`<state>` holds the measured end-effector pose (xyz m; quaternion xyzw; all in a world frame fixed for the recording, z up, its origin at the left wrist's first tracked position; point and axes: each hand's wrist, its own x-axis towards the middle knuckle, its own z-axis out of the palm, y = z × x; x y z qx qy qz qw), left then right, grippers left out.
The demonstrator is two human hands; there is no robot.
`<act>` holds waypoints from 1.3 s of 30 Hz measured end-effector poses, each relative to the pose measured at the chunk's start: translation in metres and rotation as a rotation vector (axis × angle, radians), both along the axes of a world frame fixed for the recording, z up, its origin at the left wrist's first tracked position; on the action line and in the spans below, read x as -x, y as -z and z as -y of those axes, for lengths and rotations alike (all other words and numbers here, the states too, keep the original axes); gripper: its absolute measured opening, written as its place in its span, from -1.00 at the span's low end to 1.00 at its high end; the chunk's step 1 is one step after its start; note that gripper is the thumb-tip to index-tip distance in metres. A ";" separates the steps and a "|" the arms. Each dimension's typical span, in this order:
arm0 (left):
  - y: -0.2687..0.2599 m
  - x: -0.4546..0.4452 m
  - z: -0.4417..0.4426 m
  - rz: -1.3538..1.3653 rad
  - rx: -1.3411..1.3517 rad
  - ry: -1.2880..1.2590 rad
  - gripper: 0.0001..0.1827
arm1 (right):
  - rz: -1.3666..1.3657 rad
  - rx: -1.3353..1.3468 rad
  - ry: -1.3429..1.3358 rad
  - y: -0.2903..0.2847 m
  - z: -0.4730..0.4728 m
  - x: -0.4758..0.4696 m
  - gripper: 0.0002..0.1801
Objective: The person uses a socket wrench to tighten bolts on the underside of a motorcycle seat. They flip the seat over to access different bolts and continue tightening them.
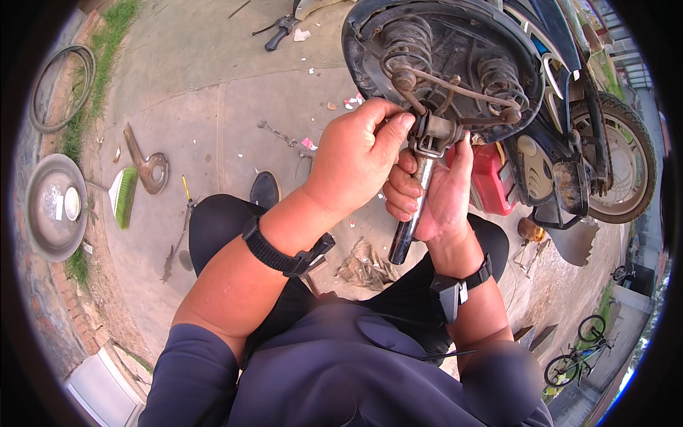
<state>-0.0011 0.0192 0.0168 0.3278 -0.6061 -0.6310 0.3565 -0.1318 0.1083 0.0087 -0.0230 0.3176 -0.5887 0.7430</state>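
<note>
A bicycle-type saddle (453,58) is held upside down, its black underside and two rusty coil springs (408,42) facing me. My right hand (443,195) wraps around its metal seat post (406,237), whose lower end points down toward my lap. That hand's thumb reaches up beside the rusty saddle clamp (440,128). At the clamp's left end, my left hand (357,152) pinches with thumb and forefinger; what lies between the fingertips is mostly hidden.
An electric two-wheeler (539,155) lies or stands at right, with a red box (488,181) near it. Scattered on the concrete are a wrench (277,133), a green brush (124,197), a rusty metal part (152,168) and a rag (365,264). A basin (40,213) sits far left.
</note>
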 end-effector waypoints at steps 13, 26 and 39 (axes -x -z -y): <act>-0.001 -0.001 0.001 0.024 0.000 0.023 -0.76 | -0.005 -0.020 0.005 0.000 0.001 0.000 -0.04; 0.008 0.003 -0.001 -0.117 -0.072 -0.011 -0.81 | -0.015 -0.026 0.001 -0.002 0.002 -0.001 -0.04; 0.001 0.002 0.002 0.018 -0.142 0.043 -0.79 | -0.002 -0.043 0.000 0.002 0.001 -0.001 -0.05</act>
